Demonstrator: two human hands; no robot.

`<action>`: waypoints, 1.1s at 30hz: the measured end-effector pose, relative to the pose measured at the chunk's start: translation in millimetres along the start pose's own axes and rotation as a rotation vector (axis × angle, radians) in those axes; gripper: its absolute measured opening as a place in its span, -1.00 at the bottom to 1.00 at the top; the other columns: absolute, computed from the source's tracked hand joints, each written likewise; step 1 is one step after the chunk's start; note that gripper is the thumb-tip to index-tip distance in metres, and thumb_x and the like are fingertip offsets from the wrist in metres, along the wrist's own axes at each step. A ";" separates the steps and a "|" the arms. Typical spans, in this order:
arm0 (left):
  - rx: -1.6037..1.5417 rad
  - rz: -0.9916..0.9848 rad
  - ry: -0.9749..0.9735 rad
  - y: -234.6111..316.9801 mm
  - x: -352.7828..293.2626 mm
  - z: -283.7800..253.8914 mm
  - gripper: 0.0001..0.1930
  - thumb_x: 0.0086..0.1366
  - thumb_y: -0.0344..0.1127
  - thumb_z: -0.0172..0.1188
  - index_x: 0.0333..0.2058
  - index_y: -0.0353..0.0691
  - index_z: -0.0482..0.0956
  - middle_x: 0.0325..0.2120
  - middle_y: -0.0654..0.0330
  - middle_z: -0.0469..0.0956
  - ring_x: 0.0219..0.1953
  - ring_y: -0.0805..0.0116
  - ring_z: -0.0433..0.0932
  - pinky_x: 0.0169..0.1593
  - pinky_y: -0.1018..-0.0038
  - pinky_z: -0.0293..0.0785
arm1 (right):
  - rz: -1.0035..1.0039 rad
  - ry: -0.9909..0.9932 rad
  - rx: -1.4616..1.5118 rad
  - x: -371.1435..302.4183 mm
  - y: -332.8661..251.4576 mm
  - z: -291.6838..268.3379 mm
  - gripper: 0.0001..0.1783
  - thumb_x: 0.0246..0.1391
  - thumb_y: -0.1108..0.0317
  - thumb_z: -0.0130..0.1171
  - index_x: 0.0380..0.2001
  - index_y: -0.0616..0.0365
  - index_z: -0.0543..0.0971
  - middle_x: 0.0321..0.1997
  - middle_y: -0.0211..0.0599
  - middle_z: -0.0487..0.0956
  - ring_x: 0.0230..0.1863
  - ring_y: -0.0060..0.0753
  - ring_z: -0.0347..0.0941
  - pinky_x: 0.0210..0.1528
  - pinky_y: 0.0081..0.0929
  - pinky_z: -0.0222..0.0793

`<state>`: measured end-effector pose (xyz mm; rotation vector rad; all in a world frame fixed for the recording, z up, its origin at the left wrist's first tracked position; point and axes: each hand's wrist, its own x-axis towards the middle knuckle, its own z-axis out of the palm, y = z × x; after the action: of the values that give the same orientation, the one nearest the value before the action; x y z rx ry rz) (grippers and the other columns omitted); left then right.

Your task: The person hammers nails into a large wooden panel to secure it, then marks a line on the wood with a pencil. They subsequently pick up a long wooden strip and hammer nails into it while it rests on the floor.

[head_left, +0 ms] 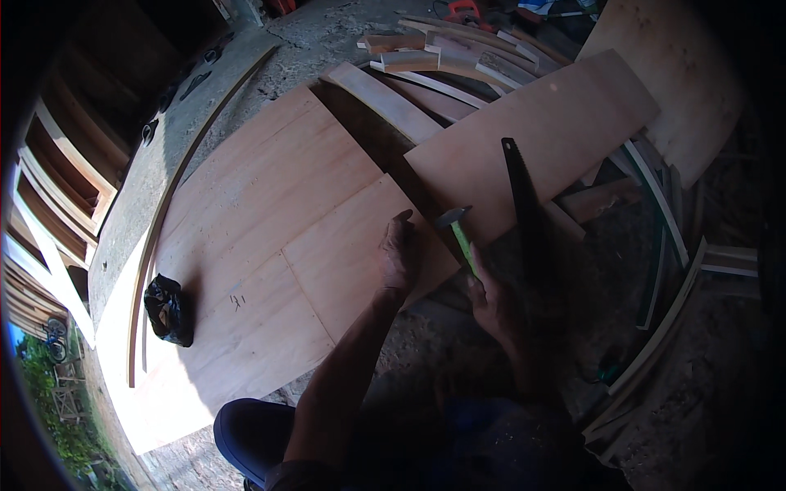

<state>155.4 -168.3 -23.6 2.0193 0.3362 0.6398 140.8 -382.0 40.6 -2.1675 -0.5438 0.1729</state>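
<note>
My right hand (495,304) is wrapped round the green handle of a hammer (464,245), whose metal head is raised near the right edge of a large plywood panel (246,188). Over that panel, close to the same edge, my left hand (398,260) is closed with its fingers curled together; whatever it may hold is too small to make out. Several nails (237,301) lie loose on the plywood. Further left, a crumpled black plastic bag (168,313) rests on the panel, its contents unclear.
A handsaw (524,204) leans across a smaller plywood sheet (532,139) at the right. Wood offcuts (442,61) are piled behind. Another board (671,90) stands at the far right. A long thin strip (184,164) runs along the panel's left side; wooden frames (61,180) stand beyond.
</note>
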 end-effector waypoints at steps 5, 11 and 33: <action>-0.014 0.016 -0.021 -2.0 -8.2 5.6 -0.57 0.24 -0.51 0.24 0.09 -0.14 0.44 -0.37 0.19 0.57 -0.29 0.34 0.57 -0.12 0.36 0.53 | -0.063 0.083 0.137 23.6 1.4 20.5 -0.37 0.25 0.47 0.10 0.38 -0.14 0.34 -0.29 0.16 0.58 -0.23 0.14 0.61 -0.20 -0.16 0.48; -0.096 -0.168 0.053 6.0 3.6 -1.5 -0.53 0.24 -0.48 0.21 0.14 -0.11 0.42 -0.33 0.13 0.63 -0.23 0.24 0.63 -0.11 0.29 0.54 | -0.158 0.086 0.231 77.4 13.3 45.9 -0.57 0.19 0.58 0.11 0.12 0.06 0.60 -0.38 -0.11 0.61 -0.34 -0.56 0.57 -0.26 -0.53 0.44; 0.146 0.098 0.001 -9.4 4.8 1.6 -0.63 0.15 -0.39 0.39 -0.07 -0.08 0.51 -0.42 0.18 0.62 -0.36 0.20 0.62 -0.18 0.29 0.54 | -0.095 0.091 -0.077 -11.0 -12.2 -10.3 -0.30 0.24 0.49 0.06 0.43 -0.08 0.20 -0.05 0.14 0.58 -0.08 0.21 0.56 -0.08 -0.02 0.49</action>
<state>160.5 -162.4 -30.9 2.1863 0.2929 0.6941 130.3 -387.9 55.8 -2.2068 -0.6080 0.0018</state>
